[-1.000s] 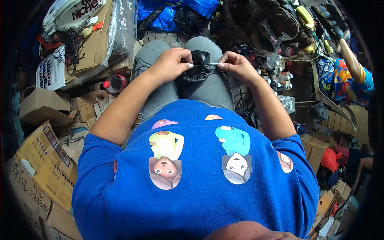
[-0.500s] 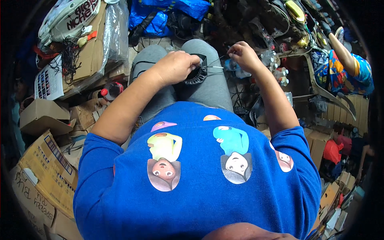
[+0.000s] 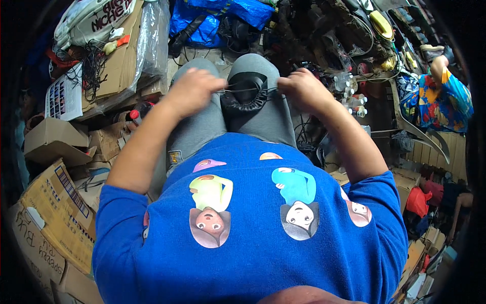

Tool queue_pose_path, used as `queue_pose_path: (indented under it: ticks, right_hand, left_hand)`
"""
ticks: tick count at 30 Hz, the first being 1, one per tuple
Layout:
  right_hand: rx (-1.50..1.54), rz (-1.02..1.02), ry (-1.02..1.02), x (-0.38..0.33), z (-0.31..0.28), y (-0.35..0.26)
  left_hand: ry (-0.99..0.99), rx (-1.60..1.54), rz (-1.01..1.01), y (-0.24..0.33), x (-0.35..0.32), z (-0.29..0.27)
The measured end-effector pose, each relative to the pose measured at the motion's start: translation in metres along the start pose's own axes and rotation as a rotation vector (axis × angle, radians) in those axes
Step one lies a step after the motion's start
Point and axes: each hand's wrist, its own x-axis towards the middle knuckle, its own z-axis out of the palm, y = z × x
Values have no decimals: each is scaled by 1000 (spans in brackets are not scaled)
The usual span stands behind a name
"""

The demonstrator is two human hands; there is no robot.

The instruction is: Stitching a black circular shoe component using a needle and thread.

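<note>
The black gathered piece (image 3: 246,106) lies on my right thigh, between my two hands. Across it runs a dark thread (image 3: 245,90), its ends pinched in the curled, closed fingers of my left hand (image 3: 196,91) (a bit blurred) and my right hand (image 3: 305,91). Beyond my right hand stand clear bottles (image 3: 358,99); left of my left hand, a red-capped bottle (image 3: 135,114).

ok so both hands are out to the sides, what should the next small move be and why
Perhaps ease the left hand slightly toward the right hand, slackening the dark strand: it looks nearly straight between them, across the black gathered piece.
</note>
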Motion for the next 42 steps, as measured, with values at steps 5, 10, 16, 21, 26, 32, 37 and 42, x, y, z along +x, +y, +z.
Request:
queue_pose_path:
  ticks: [5, 10, 16, 21, 26, 32, 37, 42]
  right_hand:
    - [1031, 609, 171, -43, -9, 37]
    - [1570, 289, 465, 36, -23, -21]
    - [2094, 103, 115, 37, -33, -64]
    - [1988, 470, 465, 3, -34, -27]
    - [1140, 334, 478, -24, -11, -26]
    - [163, -181, 22, -10, 2, -84]
    - [818, -40, 393, -1, 1, -77]
    - [1426, 10, 210, 15, -34, -72]
  left_hand:
    - [258, -690, -462, -41, -77, -35]
    - [474, -1322, -51, 25, 1, -69]
    - [-112, -1665, 1, 83, 7, -47]
    - [-1, -1400, -301, 59, -20, -43]
    - [117, -1246, -331, 52, -23, -33]
    - [217, -1251, -289, 46, -17, -27]
    - [271, -1260, -247, 53, -23, -39]
    - [232, -1152, -239, 73, -26, -21]
